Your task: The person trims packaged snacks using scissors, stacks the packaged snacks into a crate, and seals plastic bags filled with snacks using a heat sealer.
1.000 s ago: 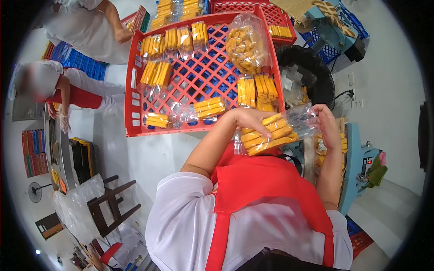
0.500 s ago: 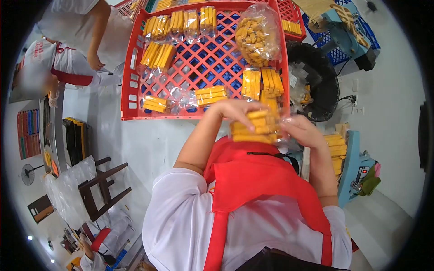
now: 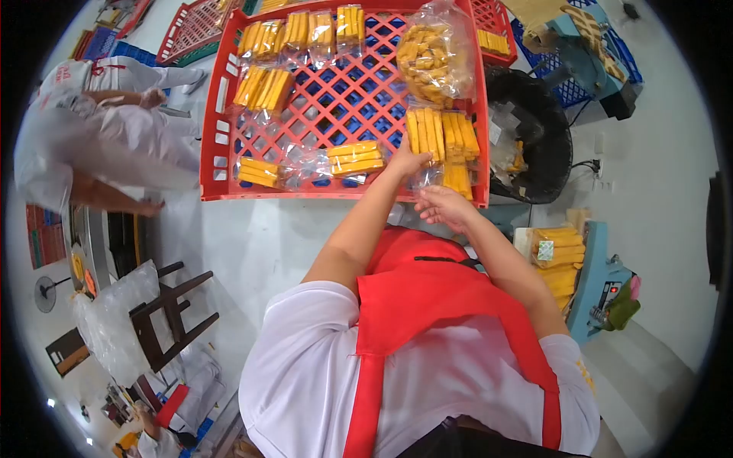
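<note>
My left hand (image 3: 407,162) grips the lower end of a clear pack of yellow sticks (image 3: 424,131), at the front right of a red plastic crate (image 3: 343,195). Its thumb presses on the pack. Just outside the front rim, my right hand (image 3: 449,208) is loosely curled, fingers slightly apart, with nothing visible in it. Against the held pack lies another stick pack (image 3: 460,136), and a further pack (image 3: 456,179) is nearer the rim. Elsewhere in the crate are several similar packs (image 3: 356,159) and a big bag of yellow-brown pieces (image 3: 426,61).
A black-lined bin (image 3: 546,164) with plastic scraps stands right of the crate. Closer in are more yellow packs (image 3: 560,259) beside a light-blue machine (image 3: 592,282). A dark wooden stool (image 3: 172,313) stands to the left. Co-workers (image 3: 107,153) are at the upper left.
The pack that both hands held before my apron has moved forward into the crate with my left hand. My right hand has let go and shifted left. A co-worker at the left has moved.
</note>
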The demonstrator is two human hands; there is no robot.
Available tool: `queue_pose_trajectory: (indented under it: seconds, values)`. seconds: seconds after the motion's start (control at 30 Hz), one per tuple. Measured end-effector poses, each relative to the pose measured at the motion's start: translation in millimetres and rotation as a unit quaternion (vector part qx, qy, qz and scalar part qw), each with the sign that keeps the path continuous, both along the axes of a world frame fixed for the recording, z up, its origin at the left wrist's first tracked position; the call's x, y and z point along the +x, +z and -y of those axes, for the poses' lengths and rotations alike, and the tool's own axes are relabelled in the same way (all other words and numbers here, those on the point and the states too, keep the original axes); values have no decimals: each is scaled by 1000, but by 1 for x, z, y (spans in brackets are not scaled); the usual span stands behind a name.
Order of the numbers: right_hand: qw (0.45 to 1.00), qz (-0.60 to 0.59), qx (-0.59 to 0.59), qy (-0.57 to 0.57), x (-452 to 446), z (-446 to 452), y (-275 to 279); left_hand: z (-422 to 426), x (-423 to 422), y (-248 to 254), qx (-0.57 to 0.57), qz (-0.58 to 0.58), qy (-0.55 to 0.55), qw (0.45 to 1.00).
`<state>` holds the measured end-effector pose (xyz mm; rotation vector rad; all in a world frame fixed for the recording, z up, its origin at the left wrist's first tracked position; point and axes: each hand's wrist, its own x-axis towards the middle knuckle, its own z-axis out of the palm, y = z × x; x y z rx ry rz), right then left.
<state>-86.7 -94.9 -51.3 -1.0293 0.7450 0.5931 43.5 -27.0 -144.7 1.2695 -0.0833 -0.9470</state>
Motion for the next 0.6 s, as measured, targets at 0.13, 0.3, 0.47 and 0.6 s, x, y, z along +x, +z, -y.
queue_pose_trajectory:
  seconds: [0.13, 0.3, 0.47, 0.6]
  values:
    - [999, 27, -24, 27, -15, 12, 29, -3, -2, -6, 14, 64, -58, 996]
    - [994, 91, -61, -6, -32, 25, 47, -15, 3, 25, 130, 151, -63, 978]
    - [978, 138, -129, -92, -72, 53, 49, -93, 48, -4, 281, 381, 108, 874]
    - [962, 126, -94, -223, -91, 60, 61, -131, 49, 14, 471, 478, -99, 735]
